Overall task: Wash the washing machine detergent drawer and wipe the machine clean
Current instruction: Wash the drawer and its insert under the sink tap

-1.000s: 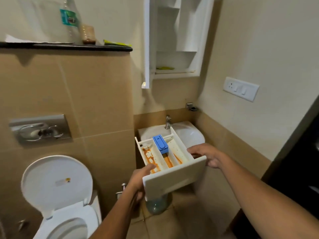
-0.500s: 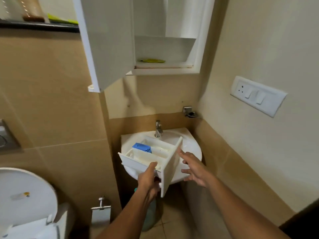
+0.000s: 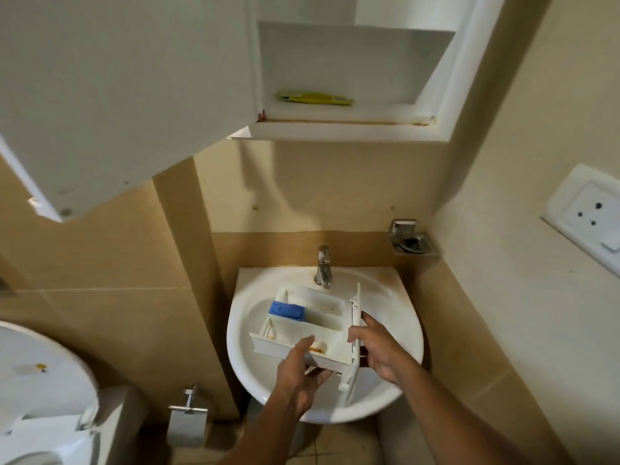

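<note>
The white detergent drawer [image 3: 313,325] lies sideways over the bowl of the white sink [image 3: 396,333], its front panel to the right and on edge. A blue insert [image 3: 287,311] sits in its far left compartment, and orange residue shows near the front. My left hand [image 3: 302,374] grips the drawer's near side wall, thumb on top and fingers beneath. My right hand [image 3: 377,350] holds the front panel from the right. The steel tap [image 3: 323,266] stands just behind the drawer; no water is visible.
An open white cabinet door [image 3: 117,88] hangs overhead at the left, with a yellow object [image 3: 313,97] on the cabinet shelf. A toilet [image 3: 37,391] stands at lower left, a paper holder [image 3: 188,414] beside it. A wall socket [image 3: 587,213] and soap dish [image 3: 411,243] are on the right.
I have stepped closer to the sink. The drawer has turned sideways and moved from in front of the basin to over its bowl, both hands still on it.
</note>
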A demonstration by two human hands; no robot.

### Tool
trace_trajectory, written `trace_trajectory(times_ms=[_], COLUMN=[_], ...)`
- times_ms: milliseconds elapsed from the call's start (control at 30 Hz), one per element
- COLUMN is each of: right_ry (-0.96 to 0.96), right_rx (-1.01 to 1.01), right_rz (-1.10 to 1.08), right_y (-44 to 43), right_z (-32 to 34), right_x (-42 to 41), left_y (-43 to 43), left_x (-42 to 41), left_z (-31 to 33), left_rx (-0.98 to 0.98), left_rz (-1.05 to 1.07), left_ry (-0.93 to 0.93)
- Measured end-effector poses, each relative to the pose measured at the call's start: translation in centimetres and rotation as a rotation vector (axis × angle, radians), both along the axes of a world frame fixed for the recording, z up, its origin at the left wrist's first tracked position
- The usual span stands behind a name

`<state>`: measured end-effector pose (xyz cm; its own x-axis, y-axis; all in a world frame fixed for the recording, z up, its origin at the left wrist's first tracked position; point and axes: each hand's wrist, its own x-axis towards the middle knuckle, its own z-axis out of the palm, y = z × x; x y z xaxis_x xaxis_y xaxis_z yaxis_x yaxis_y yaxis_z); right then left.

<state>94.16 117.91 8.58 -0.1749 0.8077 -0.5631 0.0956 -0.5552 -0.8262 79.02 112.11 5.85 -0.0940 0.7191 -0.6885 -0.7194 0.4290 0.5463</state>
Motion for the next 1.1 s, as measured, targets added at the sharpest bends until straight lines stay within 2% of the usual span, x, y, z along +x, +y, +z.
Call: trace_trajectory(times_ms=[133,200,300,367,433,567,900,1100], right_ry=[-0.126,-0.270,-0.547,-0.649,-0.744,-0.923,-1.150,-1.186], right_rx=[-0.074,-0.049,0.178,0.329,0.422,0.527,0.649,0.726], right_rz=[0.057,0.089,0.014,0.042,0.161,0.567,0.818,0.716], right_y=[3.8,5.5,8.4,10.8,13.6,18.4,22.2,22.0], right_z=[-1.6,-1.1,1.0,2.8,4.0,4.4,3.5,3.5], right_x=[-0.1,-0.4,-1.8,-3.0,-4.1,-6.2,-6.2,-4.8], left_y=[2.2,2.9,3.6,4.0,4.7,5.5,6.0,5.9], left_x=[0.1,0.2,0.4,0.8,1.3,2.4,4.4,4.1], left_z=[-2.2,-2.9,-3.6,-3.7,-3.6,-3.2,-3.3,-3.2], left_rx=[-0.059,-0.069,-0.081,-0.075,-0.063,-0.032,-0.080,-0.081], left_rz=[0.038,0.055,0.084,0.081,0.085,0.109,0.167,0.182], left_ry=[-0.052,-0.095,-0.121,-0.126,-0.121,-0.101,-0.030,-0.011])
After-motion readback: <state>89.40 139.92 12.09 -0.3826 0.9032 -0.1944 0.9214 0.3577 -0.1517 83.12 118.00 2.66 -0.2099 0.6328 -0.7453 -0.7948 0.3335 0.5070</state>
